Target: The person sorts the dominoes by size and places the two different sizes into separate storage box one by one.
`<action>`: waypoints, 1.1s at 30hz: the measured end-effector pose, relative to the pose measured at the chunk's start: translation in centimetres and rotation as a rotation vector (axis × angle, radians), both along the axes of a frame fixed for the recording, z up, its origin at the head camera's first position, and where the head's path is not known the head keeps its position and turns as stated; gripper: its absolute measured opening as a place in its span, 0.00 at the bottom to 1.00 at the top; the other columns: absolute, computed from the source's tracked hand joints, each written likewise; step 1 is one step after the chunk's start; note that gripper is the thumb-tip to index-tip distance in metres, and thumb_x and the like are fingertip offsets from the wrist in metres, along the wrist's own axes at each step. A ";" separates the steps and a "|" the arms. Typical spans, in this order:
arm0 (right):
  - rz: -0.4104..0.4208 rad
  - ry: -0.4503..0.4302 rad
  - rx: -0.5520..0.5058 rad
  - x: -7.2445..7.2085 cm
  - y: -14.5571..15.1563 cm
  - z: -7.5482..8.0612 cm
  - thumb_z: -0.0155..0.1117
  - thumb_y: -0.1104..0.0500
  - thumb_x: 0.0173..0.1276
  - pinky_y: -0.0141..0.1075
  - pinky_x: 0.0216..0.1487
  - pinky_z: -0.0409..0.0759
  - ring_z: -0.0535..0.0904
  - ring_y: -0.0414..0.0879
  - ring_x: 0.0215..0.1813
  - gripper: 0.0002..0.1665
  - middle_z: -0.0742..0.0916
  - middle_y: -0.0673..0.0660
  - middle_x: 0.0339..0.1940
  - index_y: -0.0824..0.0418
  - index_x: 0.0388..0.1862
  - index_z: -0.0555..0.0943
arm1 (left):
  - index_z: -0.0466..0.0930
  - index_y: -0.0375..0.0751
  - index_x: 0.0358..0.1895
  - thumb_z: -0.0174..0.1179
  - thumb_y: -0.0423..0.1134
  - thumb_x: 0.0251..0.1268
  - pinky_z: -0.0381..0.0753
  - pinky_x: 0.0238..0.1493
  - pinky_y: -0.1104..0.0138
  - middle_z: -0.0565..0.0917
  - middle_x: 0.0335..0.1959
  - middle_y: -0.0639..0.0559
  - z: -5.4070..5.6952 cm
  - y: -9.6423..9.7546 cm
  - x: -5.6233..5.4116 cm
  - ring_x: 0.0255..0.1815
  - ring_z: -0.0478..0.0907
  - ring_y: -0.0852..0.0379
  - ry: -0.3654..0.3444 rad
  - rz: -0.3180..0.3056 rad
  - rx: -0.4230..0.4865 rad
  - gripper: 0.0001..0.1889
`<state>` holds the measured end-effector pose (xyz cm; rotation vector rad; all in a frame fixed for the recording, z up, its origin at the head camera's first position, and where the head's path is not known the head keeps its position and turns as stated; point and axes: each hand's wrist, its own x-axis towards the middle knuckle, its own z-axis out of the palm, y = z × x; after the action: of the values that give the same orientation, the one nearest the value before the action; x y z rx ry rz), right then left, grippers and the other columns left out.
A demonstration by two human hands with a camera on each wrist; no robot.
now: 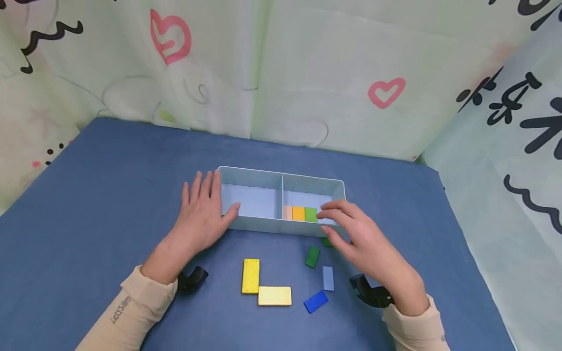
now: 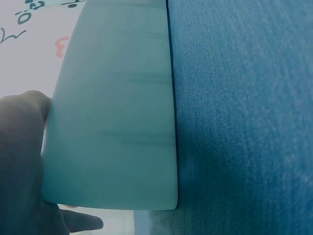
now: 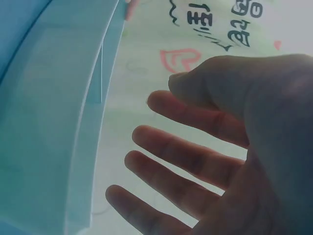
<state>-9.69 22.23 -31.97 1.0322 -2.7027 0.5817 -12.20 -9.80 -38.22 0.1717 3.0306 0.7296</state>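
A light blue two-compartment box [image 1: 259, 224] stands on the blue cloth. My left hand [image 1: 199, 214] rests at its left end, fingers straight along the outside and thumb over the front rim. In the left wrist view the thumb [image 2: 24, 110] lies at the rim's edge. Three small blocks line the front of the right compartment: peach [image 1: 288, 212], orange [image 1: 298, 213] and light green [image 1: 311, 214]. Over that compartment's front right corner hovers my right hand [image 1: 364, 239], its fingers loosely bent. The right wrist view shows those fingers [image 3: 190, 156] spread, with nothing between them.
In front of the box lie a yellow block [image 1: 250, 276], a pale yellow block [image 1: 274, 296], a dark green block [image 1: 312, 257], a light blue block [image 1: 328, 278] and a blue block [image 1: 316, 302]. Another green block [image 1: 327, 242] is partly hidden by my right hand. A patterned curtain [image 1: 307, 63] hangs behind.
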 end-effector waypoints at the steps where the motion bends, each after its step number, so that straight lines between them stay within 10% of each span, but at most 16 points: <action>1: 0.015 0.000 -0.003 0.1 -0.1 -0.1 0.67 0.64 0.66 0.45 0.50 0.81 0.80 0.50 0.55 0.13 0.82 0.56 0.55 0.60 0.50 0.83 | 0.38 0.32 0.80 0.47 0.59 0.73 0.36 0.76 0.36 0.48 0.79 0.31 0.0 -0.1 0.0 0.81 0.37 0.32 -0.005 0.001 -0.002 0.46; 33: 0.270 -0.081 0.027 3.1 -4.8 -1.8 0.66 0.60 0.69 0.32 0.52 0.80 0.79 0.41 0.54 0.10 0.82 0.50 0.52 0.56 0.49 0.82 | 0.39 0.31 0.79 0.48 0.57 0.73 0.37 0.76 0.35 0.50 0.79 0.29 -0.1 0.0 0.1 0.81 0.39 0.31 0.007 -0.005 -0.001 0.46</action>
<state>-6.60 17.41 -33.79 1.4242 -2.6644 0.6458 -12.06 -9.82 -38.31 0.1820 3.0363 0.7289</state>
